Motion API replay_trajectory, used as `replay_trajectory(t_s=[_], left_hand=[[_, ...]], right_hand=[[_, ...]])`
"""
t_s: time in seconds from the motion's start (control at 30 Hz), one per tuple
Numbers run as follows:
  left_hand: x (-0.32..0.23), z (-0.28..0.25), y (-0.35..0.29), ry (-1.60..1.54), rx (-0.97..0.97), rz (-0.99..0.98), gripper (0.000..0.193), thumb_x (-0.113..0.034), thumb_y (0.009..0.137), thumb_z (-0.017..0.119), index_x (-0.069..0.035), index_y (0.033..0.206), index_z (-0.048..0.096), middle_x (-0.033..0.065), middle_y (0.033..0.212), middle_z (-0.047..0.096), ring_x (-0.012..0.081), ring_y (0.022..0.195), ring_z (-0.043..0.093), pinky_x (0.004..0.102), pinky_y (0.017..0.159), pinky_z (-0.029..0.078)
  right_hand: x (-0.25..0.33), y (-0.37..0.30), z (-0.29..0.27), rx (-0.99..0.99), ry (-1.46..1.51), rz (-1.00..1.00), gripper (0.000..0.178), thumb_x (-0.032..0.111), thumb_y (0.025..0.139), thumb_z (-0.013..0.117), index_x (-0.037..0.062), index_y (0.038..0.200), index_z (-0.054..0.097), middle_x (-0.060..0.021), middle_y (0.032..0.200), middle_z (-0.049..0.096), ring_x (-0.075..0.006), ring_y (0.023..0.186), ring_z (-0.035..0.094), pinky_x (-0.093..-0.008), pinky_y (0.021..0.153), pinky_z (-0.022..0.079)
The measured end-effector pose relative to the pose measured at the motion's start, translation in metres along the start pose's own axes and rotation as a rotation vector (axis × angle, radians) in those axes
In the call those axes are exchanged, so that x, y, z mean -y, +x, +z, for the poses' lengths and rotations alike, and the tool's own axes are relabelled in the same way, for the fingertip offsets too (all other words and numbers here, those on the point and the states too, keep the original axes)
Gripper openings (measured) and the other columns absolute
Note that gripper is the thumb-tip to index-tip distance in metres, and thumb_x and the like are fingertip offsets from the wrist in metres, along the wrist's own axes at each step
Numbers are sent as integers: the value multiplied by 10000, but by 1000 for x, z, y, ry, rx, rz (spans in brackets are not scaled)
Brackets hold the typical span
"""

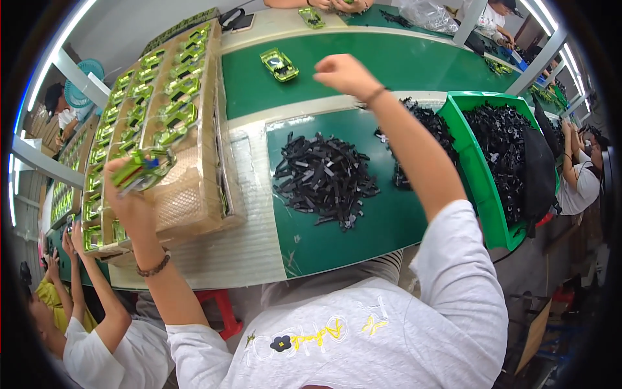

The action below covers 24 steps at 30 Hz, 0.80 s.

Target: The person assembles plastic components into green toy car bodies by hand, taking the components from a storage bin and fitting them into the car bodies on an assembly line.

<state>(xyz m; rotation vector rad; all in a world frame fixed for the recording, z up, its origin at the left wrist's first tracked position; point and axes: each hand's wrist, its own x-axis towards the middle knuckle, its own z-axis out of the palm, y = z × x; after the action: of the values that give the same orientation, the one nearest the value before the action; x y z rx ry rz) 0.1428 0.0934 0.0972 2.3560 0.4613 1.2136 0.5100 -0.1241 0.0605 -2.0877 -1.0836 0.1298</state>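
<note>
My left hand [128, 200] is closed on a bright green toy car body [144, 171] with a blue and a red spot on it; motion blurs it slightly. It is above the near end of a divided tray [210, 129], whose rows hold several similar green car bodies [184, 86]. Stretched out over the green strip of the bench, my right hand [348, 76] has its fingers curled in; whether anything is in them is hidden. Left of that hand, another green car body [279, 64] with black parts lies on the strip, apart from it.
Small black strip-like parts form a pile [324, 178] on a green mat [291, 249]. More black parts [424, 126] lie beyond my right forearm, beside a green bin [476, 188] full of them. Across the bench, a co-worker's hands [346, 5] are near another green car body [311, 17].
</note>
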Motion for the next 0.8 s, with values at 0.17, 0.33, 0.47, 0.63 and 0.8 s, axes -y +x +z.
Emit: replay_trajectory(t_s=[0.17, 0.33, 0.47, 0.63, 0.8], left_hand=[[-35, 3, -2, -1589, 2, -409, 329, -297, 937, 475, -12, 1090, 533, 81, 878, 534, 181, 738, 525, 264, 639, 459], [-93, 78, -3, -1950, 747, -837, 591, -541, 895, 472, -13, 1159, 504, 189, 951, 568, 248, 772, 563, 300, 569, 515], [-105, 123, -38, -1618, 783, -928, 449, -474, 883, 537, -84, 1105, 548, 182, 1074, 595, 274, 808, 597, 337, 550, 542], [-88, 140, -41, -2042, 708, -906, 324, -377, 883, 561, -74, 992, 596, 144, 964, 580, 257, 917, 562, 420, 800, 501], [-90, 137, -43, -2021, 662, -1008, 352, -399, 927, 492, -71, 967, 616, 111, 934, 638, 258, 895, 622, 522, 877, 485]], right_hand=[[1, -89, -52, 59, -364, -18, 161, 126, 730, 633, 20, 845, 672, -128, 807, 673, -256, 733, 645, -332, 682, 509], [-7, -124, -36, 127, -570, 118, 191, 145, 691, 705, 23, 832, 667, -152, 819, 665, -280, 793, 642, -375, 734, 505], [-5, -126, -17, -34, -579, 165, 186, 182, 698, 714, 51, 823, 675, -149, 879, 662, -301, 812, 628, -394, 751, 496], [-8, -132, -40, 44, -399, -6, 136, 99, 709, 683, 56, 837, 689, -108, 937, 666, -292, 883, 610, -388, 795, 489], [-18, -134, -40, 262, -513, -196, 184, 17, 696, 651, 91, 853, 710, -25, 1029, 648, -241, 970, 566, -351, 862, 473]])
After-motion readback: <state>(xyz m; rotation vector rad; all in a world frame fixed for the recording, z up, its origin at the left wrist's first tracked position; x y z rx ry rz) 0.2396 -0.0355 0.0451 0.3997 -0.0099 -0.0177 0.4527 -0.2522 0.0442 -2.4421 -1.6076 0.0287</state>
